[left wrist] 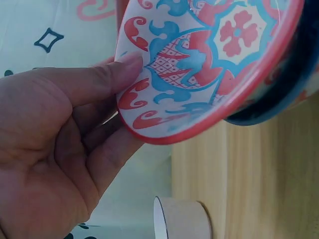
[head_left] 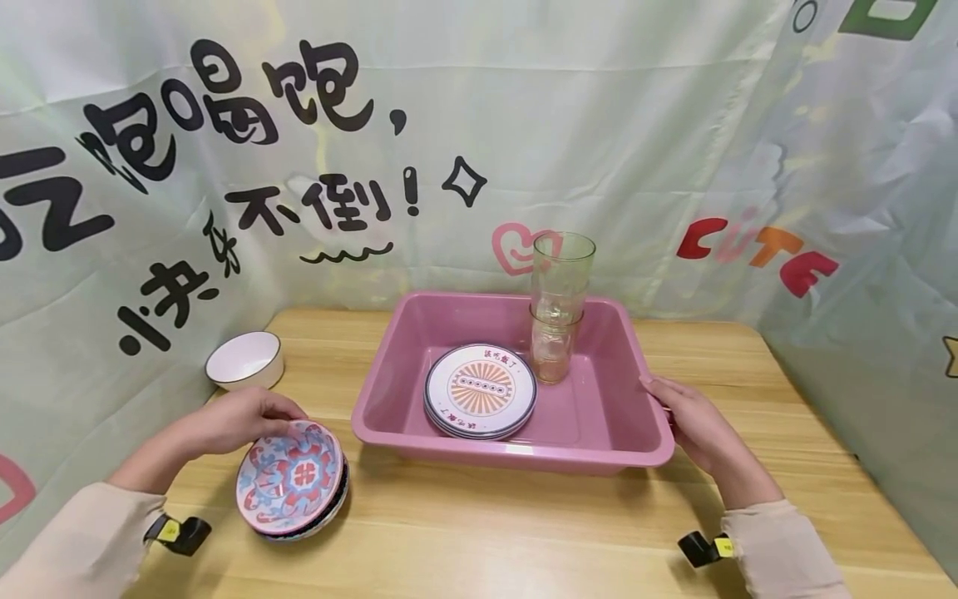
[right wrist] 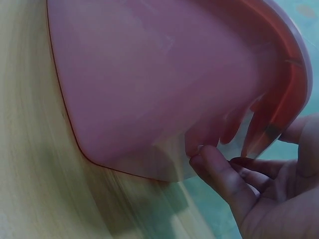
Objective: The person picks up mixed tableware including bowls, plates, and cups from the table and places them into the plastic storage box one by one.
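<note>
My left hand [head_left: 243, 420] pinches the rim of a shallow bowl [head_left: 292, 478] with a red and blue flower pattern. Its thumb lies on the inside of the rim, the fingers on the underside, in the left wrist view. Directly beneath sits a dark-rimmed bowl [left wrist: 244, 119], mostly hidden by the top one. At the right end of a pink plastic basin [head_left: 516, 453], my right hand [head_left: 696, 420] grips the rim, thumb on top and fingers curled underneath. Inside the basin are a stack of white plates [head_left: 481, 391] with an orange sunburst print and two stacked clear glasses [head_left: 563, 274].
A white bowl with a dark rim [head_left: 243, 362] stands at the back left of the wooden table [head_left: 464, 532]. Printed cloth [head_left: 636, 125] hangs behind the table and along its sides.
</note>
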`<state>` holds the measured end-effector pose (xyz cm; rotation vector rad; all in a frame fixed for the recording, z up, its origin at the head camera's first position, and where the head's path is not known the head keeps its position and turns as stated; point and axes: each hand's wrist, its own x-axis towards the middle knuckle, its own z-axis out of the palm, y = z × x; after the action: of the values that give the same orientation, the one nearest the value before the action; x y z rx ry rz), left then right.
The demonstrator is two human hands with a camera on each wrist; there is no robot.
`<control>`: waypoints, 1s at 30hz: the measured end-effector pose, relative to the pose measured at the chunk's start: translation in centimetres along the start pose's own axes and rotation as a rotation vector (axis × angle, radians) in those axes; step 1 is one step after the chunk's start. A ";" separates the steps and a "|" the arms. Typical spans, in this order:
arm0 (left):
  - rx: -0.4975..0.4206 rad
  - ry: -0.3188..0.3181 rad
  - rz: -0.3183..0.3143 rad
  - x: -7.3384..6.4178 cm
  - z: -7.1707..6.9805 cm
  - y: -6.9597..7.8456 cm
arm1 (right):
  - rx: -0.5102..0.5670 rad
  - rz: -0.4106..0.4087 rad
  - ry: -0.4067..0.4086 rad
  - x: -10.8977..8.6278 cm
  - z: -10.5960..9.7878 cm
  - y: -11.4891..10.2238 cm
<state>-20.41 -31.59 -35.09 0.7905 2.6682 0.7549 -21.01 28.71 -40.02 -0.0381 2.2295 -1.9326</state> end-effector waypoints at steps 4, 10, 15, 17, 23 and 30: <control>-0.119 -0.004 -0.045 -0.4 -0.7 0.0 | 0.001 -0.003 0.001 0.0 0.0 0.0; -0.316 0.022 -0.124 -1.2 -2.1 0.2 | 0.008 -0.007 -0.004 0.1 -0.1 0.1; -0.362 0.077 -0.162 -1.4 -3.0 0.5 | 0.029 -0.003 -0.015 0.0 -0.1 0.2; -0.389 0.097 -0.169 -1.4 -3.3 0.8 | 0.034 0.005 -0.022 -0.1 -0.1 0.2; -0.458 0.155 -0.194 -1.1 -4.3 2.0 | 0.035 0.025 -0.034 -0.3 -0.1 0.2; -0.464 0.208 -0.213 0.7 -5.1 3.5 | 0.040 0.027 -0.026 -0.3 0.0 0.1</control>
<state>-21.45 -30.78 -29.00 0.3192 2.5298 1.3867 -20.71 28.74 -40.10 -0.0271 2.1636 -1.9504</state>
